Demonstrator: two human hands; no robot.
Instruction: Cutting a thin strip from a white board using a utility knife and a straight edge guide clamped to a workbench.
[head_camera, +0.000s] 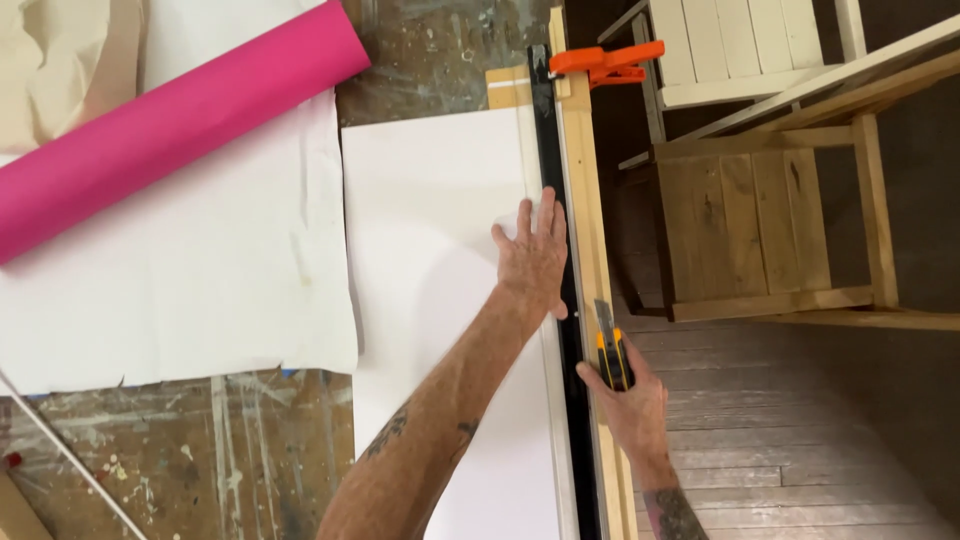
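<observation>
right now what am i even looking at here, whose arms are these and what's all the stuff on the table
This is one picture from a camera worn on a person's head, looking down at their own two bare arms; there is no machine. The left hand presses flat on a long black straightedge laid along the edge of a white sheet. The right hand has its grip closed on a yellow and black utility knife. An orange clamp sits at the far end. A pink roll lies on the paint-spattered table. Wooden furniture stands beside it.
</observation>
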